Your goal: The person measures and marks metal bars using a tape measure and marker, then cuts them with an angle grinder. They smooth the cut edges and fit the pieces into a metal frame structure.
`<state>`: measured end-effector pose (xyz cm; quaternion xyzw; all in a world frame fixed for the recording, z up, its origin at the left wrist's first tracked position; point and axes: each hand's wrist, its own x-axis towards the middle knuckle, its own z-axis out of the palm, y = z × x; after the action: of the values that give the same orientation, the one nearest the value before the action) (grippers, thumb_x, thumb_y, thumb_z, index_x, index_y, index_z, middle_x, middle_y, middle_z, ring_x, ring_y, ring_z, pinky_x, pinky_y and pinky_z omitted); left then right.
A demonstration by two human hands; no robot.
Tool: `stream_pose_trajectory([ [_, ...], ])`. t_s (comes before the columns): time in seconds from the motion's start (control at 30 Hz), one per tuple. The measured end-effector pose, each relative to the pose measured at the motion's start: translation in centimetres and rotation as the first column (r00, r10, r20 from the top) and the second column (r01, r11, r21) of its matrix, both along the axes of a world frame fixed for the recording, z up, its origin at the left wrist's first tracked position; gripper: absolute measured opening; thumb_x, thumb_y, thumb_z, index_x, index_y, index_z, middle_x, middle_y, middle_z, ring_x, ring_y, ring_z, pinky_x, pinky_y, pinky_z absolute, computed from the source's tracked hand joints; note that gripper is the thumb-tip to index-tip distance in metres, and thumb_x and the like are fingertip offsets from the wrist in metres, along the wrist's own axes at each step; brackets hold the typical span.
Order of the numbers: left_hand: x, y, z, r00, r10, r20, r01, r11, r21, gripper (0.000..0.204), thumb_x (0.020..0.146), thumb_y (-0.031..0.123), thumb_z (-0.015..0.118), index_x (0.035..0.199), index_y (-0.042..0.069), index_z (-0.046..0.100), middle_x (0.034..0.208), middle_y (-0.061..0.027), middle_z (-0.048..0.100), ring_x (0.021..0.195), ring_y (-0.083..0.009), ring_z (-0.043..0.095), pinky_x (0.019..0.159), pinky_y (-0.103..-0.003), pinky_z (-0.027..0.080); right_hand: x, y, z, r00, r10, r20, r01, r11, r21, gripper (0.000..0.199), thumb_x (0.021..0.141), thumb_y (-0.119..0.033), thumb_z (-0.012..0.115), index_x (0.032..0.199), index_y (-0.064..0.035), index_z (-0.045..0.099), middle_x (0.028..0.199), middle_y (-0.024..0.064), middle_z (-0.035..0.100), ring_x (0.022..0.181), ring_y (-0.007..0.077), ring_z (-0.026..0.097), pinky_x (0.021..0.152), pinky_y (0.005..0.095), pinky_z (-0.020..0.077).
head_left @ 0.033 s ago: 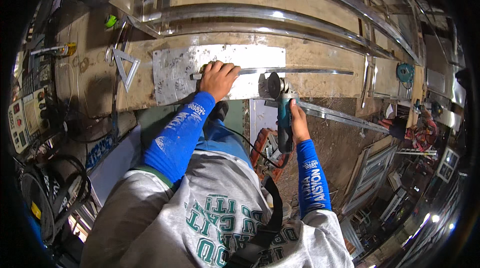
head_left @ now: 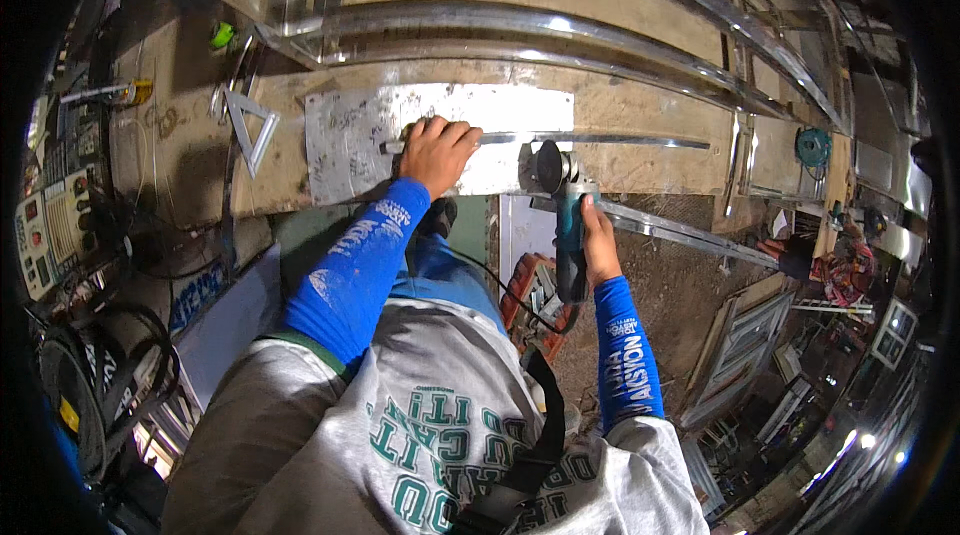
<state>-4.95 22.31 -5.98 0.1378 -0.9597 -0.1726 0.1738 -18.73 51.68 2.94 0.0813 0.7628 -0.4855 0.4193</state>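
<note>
My left hand (head_left: 440, 155) is closed over a thin metal bar (head_left: 620, 140), near its left end. The bar lies on a scuffed metal sheet (head_left: 345, 150) and runs rightward past it over the wooden bench top. A teal and black angle grinder (head_left: 571, 245) is gripped in my right hand (head_left: 600, 243), its body pointing toward me. The grinder's dark disc (head_left: 549, 167) stands close to the near side of the bar; whether they touch I cannot tell. My fingers partly hide the bar and the grinder's far side.
Long shiny metal tubes (head_left: 520, 25) form a frame across the back of the bench. A triangular square (head_left: 250, 132) lies at the left, near a green tape measure (head_left: 222, 34). Beneath the grinder is a red tray (head_left: 530, 305) of tools. A control panel (head_left: 55, 235) stands far left.
</note>
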Motion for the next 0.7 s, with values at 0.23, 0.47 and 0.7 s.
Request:
stream_pose_trajectory([
  [0.23,0.0,-0.4,-0.1,0.998,0.014,0.060,-0.011,0.999,-0.049,0.029,0.096,0.032,0.072,0.124,0.024,0.074,0.118,0.0080,0.068,0.106,-0.0198,0.058,0.090,-0.041,0.045,-1.1,-1.1,1.0,0.994,0.101,0.040,-0.101,0.995,-0.006,0.067,0.105,-0.069,0.051,0.115,-0.0037,0.065,0.086,0.0072,0.068,0.072,0.0192,0.070,0.063,0.0345,0.0595],
  [0.47,-0.4,-0.3,-0.4,1.000,0.013,0.027,-0.012,0.998,-0.061,0.031,0.097,0.031,0.070,0.126,0.022,0.072,0.119,0.0052,0.068,0.109,-0.0201,0.059,0.092,-0.042,0.046,-1.4,-1.3,1.9,0.992,0.119,0.034,-0.118,0.993,-0.012,0.065,0.105,-0.065,0.055,0.116,-0.0020,0.067,0.084,0.0056,0.066,0.069,0.0172,0.068,0.063,0.0342,0.0599],
  [0.7,-0.2,-0.3,-0.1,0.999,0.008,0.034,-0.006,0.998,-0.065,0.035,0.094,0.028,0.074,0.128,0.021,0.072,0.121,0.0058,0.068,0.109,-0.0195,0.059,0.093,-0.040,0.047,-1.3,-1.9,2.2,0.994,0.103,0.040,-0.103,0.995,-0.002,0.064,0.105,-0.064,0.057,0.113,-0.0016,0.068,0.083,0.0059,0.066,0.067,0.0168,0.066,0.063,0.0340,0.0586],
])
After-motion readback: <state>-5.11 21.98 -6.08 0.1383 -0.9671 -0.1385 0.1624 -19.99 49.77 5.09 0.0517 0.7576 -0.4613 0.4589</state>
